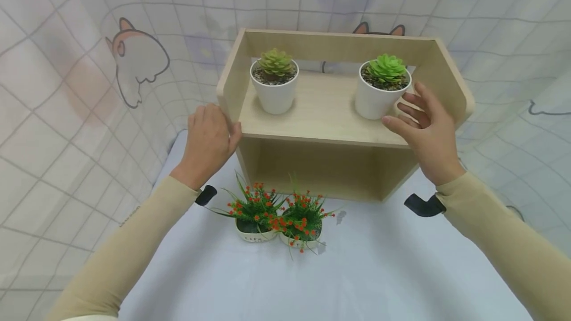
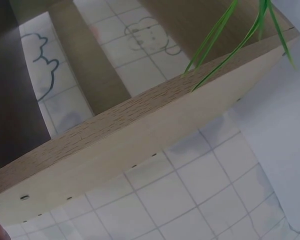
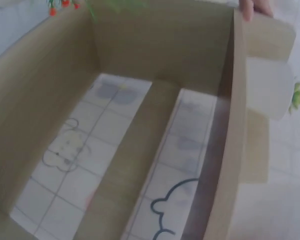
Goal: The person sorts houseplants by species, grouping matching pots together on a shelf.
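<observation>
My left hand [image 1: 207,135] grips the left side panel of a pale wooden two-tier shelf [image 1: 323,120], its thumb over the front corner. On the upper board, to the left, stands a white pot with a dull-green succulent [image 1: 274,94]. Another white pot, with a bright-green succulent [image 1: 378,99], stands upright toward the right end. Beside that pot my right hand [image 1: 428,125] has its thumb and fingers loosely spread, fingertips close to the pot's right side. The right wrist view shows the shelf's front edge [image 3: 229,155] and left-hand fingertips [image 3: 255,7] at its far end.
Two small cream planters with red-flowered grass, a left one [image 1: 255,234] and a right one [image 1: 308,237], stand on the white table [image 1: 357,276] before the shelf's lower compartment [image 1: 316,167]. A checked curtain [image 1: 58,128] with cartoon animals hangs behind and at the sides.
</observation>
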`<state>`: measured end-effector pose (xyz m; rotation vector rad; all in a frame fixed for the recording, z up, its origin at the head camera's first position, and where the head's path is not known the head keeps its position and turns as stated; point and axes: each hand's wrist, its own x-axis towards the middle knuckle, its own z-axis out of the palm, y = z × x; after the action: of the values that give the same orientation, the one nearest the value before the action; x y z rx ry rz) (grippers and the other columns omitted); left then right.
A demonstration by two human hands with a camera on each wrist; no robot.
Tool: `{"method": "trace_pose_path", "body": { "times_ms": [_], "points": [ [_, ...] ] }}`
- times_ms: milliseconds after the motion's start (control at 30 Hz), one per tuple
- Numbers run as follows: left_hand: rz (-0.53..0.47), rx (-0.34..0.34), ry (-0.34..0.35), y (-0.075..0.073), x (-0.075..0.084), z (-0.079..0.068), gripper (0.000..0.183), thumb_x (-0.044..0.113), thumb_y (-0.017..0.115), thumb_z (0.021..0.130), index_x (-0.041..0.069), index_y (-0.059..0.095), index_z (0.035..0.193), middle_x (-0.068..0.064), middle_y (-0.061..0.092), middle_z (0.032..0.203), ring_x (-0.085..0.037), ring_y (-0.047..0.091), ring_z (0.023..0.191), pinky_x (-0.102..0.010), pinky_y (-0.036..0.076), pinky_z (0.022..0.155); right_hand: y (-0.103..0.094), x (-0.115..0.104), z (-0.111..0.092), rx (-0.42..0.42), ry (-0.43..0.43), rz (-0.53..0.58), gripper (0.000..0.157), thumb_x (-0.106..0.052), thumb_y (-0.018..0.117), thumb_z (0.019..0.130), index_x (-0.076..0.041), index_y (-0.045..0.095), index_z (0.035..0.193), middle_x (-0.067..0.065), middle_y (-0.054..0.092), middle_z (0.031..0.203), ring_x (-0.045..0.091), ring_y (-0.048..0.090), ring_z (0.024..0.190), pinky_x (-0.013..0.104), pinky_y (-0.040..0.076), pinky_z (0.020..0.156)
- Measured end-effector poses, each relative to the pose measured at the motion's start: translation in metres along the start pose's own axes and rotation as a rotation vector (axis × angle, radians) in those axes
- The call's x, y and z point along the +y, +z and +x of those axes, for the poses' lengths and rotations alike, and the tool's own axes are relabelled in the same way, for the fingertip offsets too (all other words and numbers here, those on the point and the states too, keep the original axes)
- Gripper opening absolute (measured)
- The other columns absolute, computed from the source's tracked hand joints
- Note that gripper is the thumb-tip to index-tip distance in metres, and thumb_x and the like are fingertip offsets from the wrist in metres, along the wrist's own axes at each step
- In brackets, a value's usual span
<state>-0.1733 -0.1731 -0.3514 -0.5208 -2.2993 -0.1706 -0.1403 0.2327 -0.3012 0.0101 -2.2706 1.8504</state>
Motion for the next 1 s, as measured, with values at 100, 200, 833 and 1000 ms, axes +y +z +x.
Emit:
{"method": "trace_pose_path", "body": {
  "times_ms": [100,200,833,1000],
  "points": [
    [0.01,-0.004,-0.004,0.0,-0.001,0.0,0.032,0.027,0.049,0.095,-0.004,0.046,0.087,-0.017,0.042,0.077,-0.036,0.038,0.072,-0.045,0.03,0.064,0.003,0.003,-0.011,-0.014,-0.071,0.062,0.091,-0.007,0.08,0.076,-0.027,0.033,0.151,0.001,0.05,0.14,0.018,0.053,0.127,0.008,0.047,0.093],
    [0.015,-0.001,-0.005,0.001,-0.002,0.0,0.032,0.027,0.049,0.095,-0.004,0.046,0.087,-0.017,0.043,0.077,-0.036,0.038,0.072,-0.044,0.03,0.065,0.005,0.008,-0.023,-0.033,-0.177,0.097,0.09,0.004,0.078,0.074,-0.023,0.037,0.149,0.0,0.054,0.136,0.014,0.058,0.121,0.01,0.048,0.095],
    [0.0,-0.011,-0.004,0.001,0.001,-0.001,0.031,0.026,0.048,0.096,-0.004,0.045,0.089,-0.016,0.042,0.077,-0.034,0.037,0.072,-0.043,0.027,0.063,0.028,0.092,-0.09,-0.242,-0.43,0.131,0.091,0.027,0.076,0.055,0.01,0.041,0.138,0.008,0.058,0.132,0.016,0.062,0.115,0.02,0.05,0.096],
    [-0.009,-0.01,-0.011,0.001,0.0,-0.001,0.03,0.026,0.048,0.096,-0.003,0.045,0.089,-0.016,0.042,0.078,-0.034,0.037,0.072,-0.043,0.027,0.064,0.033,0.119,-0.101,-0.282,-0.333,0.057,0.094,0.019,0.081,0.058,0.001,0.041,0.141,0.004,0.056,0.134,0.013,0.061,0.116,0.018,0.048,0.1]
  ]
}}
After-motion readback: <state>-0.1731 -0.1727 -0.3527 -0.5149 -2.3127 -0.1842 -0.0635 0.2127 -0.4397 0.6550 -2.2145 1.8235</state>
